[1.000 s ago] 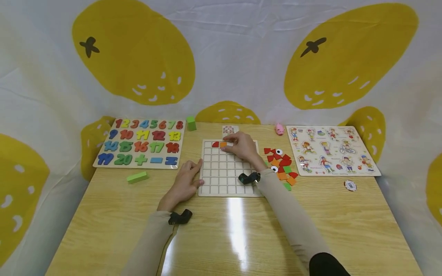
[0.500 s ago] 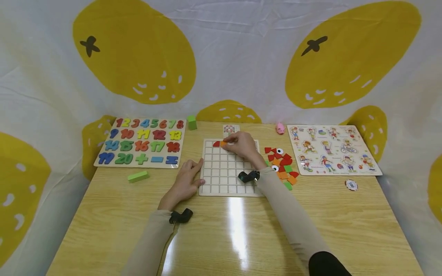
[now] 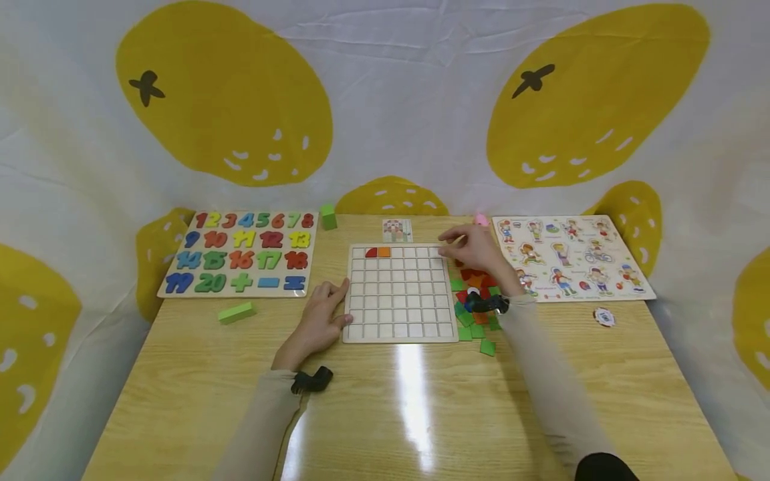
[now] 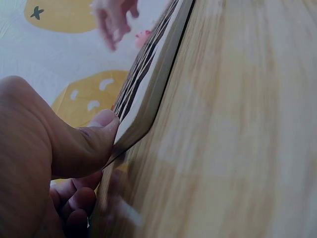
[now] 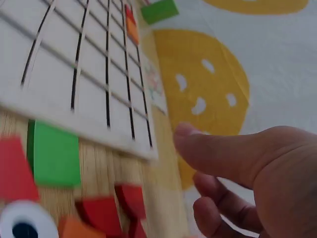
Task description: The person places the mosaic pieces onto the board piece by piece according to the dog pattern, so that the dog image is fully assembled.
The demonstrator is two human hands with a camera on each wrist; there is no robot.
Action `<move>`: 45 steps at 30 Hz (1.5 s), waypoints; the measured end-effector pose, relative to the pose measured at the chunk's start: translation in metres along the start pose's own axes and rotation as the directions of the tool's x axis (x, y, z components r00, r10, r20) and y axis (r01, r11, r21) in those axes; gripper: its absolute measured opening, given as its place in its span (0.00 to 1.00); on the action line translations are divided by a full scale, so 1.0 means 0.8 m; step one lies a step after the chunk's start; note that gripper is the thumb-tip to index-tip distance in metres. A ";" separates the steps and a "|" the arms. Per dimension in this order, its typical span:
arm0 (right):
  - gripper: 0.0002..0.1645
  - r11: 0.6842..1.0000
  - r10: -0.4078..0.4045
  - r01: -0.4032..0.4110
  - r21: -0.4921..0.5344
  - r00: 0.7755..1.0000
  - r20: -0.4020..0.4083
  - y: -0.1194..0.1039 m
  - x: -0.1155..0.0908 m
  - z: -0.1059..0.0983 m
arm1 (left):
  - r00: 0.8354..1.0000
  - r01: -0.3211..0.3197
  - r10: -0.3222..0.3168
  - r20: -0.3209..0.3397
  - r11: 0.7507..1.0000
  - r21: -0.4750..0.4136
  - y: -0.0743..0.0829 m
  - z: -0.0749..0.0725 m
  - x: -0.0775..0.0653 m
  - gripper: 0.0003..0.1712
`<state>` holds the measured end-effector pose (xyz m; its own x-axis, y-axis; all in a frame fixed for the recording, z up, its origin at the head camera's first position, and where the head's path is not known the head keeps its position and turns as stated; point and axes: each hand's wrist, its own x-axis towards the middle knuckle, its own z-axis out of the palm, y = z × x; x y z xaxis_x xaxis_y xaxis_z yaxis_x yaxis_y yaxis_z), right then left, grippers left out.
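A wooden grid board (image 3: 401, 300) lies in the middle of the table. In its top row a red quarter-round piece (image 3: 371, 252) sits beside an orange square piece (image 3: 384, 252). My left hand (image 3: 320, 322) touches the board's left edge with thumb and forefinger; in the left wrist view the thumb (image 4: 89, 141) presses at the corner. My right hand (image 3: 474, 248), holding nothing, hovers by the board's top right corner, thumb and fingers apart. Below it lie loose green (image 5: 57, 156), red (image 5: 101, 213) and orange pieces and eye discs, partly hidden by the hand and wrist in the head view.
Behind the board lies a small pattern card (image 3: 397, 230). A number puzzle (image 3: 240, 257) is at left, near two green blocks (image 3: 237, 312) (image 3: 328, 217). At right are a picture puzzle (image 3: 571, 257), a pink pig figure (image 3: 481, 219) and a round chip (image 3: 604, 317).
The right hand has let go of the orange square in the top row and moved right, over to the loose pieces. The left hand stays at the board's edge.
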<state>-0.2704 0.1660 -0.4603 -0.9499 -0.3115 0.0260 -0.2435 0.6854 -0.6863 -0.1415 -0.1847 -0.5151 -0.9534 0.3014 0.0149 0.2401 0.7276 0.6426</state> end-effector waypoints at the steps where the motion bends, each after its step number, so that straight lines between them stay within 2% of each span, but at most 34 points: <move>1: 0.19 0.998 0.020 -0.020 -0.056 1.000 -0.001 0.005 -0.005 -0.008 | 1.000 0.008 -0.008 -0.001 1.000 -0.001 -0.002 -0.001 -0.001 0.43; 4: 0.21 0.981 0.081 -0.076 -0.180 0.997 0.019 0.016 -0.016 -0.020 | 0.999 0.036 -0.036 -0.005 0.999 0.003 -0.007 -0.004 -0.005 0.43; 6: 0.23 0.971 0.095 -0.085 -0.225 0.995 0.034 0.020 -0.019 -0.018 | 0.999 0.050 -0.050 -0.010 0.999 0.003 -0.010 -0.005 -0.006 0.43; 9: 0.24 0.958 0.093 -0.084 -0.276 0.995 0.021 0.023 -0.020 -0.009 | 0.999 0.037 -0.037 -0.009 0.999 -0.001 -0.010 -0.004 -0.006 0.43; 14: 0.16 0.968 0.047 -0.045 -0.246 0.999 0.001 0.027 -0.018 0.000 | 1.000 0.006 -0.006 -0.006 0.999 -0.033 -0.005 -0.001 -0.003 0.43; 18: 0.21 0.976 0.017 -0.009 -0.218 0.999 0.032 0.027 -0.017 0.001 | 1.000 0.004 -0.005 -0.013 1.000 -0.026 -0.004 0.002 -0.003 0.43; 21: 0.22 0.973 0.054 -0.044 -0.225 0.998 0.039 0.027 -0.019 0.001 | 1.000 0.005 -0.005 -0.012 1.000 -0.017 -0.004 0.004 -0.003 0.43; 24: 0.20 0.968 0.078 -0.061 -0.245 0.995 0.059 0.026 -0.021 0.003 | 1.000 0.013 -0.013 -0.004 1.000 -0.022 -0.003 0.004 -0.002 0.43; 29: 0.17 0.945 0.035 0.002 -0.327 0.993 0.108 0.024 -0.021 0.008 | 1.000 0.014 -0.014 0.007 1.000 -0.012 -0.003 0.006 0.001 0.43; 32: 0.16 0.964 -0.012 0.031 -0.263 0.997 0.073 0.020 -0.019 0.010 | 1.000 0.004 -0.004 0.007 1.000 -0.005 -0.003 0.006 0.003 0.43; 35: 0.16 0.990 -0.083 0.083 -0.111 0.997 0.005 0.010 -0.010 0.017 | 1.000 -0.001 0.001 0.006 1.000 -0.003 -0.004 0.006 0.003 0.43; 38: 0.18 0.993 -0.114 0.114 -0.003 0.993 -0.016 -0.009 0.002 0.030 | 1.000 0.001 -0.001 0.000 1.000 -0.001 -0.005 0.004 0.002 0.43; 41: 0.17 0.993 -0.105 0.104 0.049 0.995 0.002 -0.028 0.018 0.052 | 1.000 0.004 -0.004 -0.003 1.000 -0.004 -0.005 0.002 0.002 0.43; 45: 0.16 0.995 -0.094 0.090 0.053 0.994 0.064 -0.039 0.034 0.077 | 1.000 -0.009 0.009 -0.003 1.000 -0.003 -0.005 0.003 0.002 0.44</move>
<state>-0.2768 0.0952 -0.4831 -0.9085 -0.4157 0.0437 -0.3178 0.6189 -0.7184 -0.1438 -0.1860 -0.5195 -0.9517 0.3062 0.0229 0.2481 0.7230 0.6447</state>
